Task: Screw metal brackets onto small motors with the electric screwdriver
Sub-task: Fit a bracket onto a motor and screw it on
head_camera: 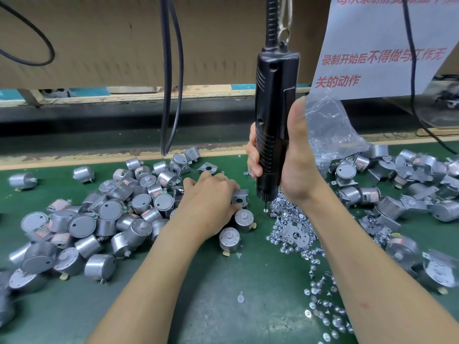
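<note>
On the green work mat (pixel 223 294), centre, the right hand (pixel 285 155) is gripping the lower body of the black electric screwdriver (pixel 273 108), fingers wrapping round it, thumb lying up along its side. Tool is standing upright, hanging from a metal ring (pixel 283 36) at its top, bit pointing down at the left edge of a heap of shiny loose screws (pixel 293 232); can't tell if the tip is touching anything. Left hand (pixel 211 197) is lying palm-down just left of the bit, fingertips and thumb pinching a bent grey metal bracket (pixel 240 197). Two silver cylindrical motors (pixel 243 219) are sitting upright right beside that hand. Bigger pile of loose motors (pixel 111 219) is spreading out to the left, and motors with brackets already on (pixel 409 189) are lying to the right. One flat bracket (pixel 296 235) is resting on the screws. Clear plastic bag (pixel 327 130) is sitting behind the right hand.
</note>
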`<action>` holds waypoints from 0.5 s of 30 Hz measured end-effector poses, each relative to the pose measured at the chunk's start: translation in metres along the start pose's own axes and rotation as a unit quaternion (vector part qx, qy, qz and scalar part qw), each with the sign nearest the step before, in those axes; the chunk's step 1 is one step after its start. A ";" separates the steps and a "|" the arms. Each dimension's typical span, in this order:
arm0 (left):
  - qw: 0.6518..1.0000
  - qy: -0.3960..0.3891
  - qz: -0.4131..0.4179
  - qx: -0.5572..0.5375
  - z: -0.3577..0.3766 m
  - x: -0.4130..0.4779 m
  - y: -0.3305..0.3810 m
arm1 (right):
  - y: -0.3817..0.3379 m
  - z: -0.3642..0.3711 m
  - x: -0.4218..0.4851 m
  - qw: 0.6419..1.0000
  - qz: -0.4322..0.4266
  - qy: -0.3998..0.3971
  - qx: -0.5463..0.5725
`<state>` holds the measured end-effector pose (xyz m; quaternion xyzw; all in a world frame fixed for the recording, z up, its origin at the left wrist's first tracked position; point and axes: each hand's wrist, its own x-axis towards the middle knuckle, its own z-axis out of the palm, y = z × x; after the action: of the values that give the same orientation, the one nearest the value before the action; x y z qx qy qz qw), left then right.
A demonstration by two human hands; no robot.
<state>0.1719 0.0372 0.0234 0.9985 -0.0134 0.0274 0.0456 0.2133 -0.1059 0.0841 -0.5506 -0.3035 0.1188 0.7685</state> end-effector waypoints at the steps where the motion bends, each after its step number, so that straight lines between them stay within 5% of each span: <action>1: 1.000 0.003 -0.003 -0.016 0.000 0.000 -0.001 | 0.000 0.000 0.000 1.000 -0.001 0.002 -0.002; 9: 0.988 0.064 0.032 -0.138 -0.014 -0.022 -0.010 | -0.006 0.003 -0.002 0.998 -0.033 0.036 -0.040; 15: 0.992 -0.002 0.055 -0.109 -0.019 -0.025 -0.005 | -0.013 0.004 -0.003 0.997 -0.051 0.044 -0.032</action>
<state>0.1458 0.0445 0.0401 0.9853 -0.0715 0.0260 0.1527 0.2067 -0.1093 0.0963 -0.5635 -0.3010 0.0453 0.7680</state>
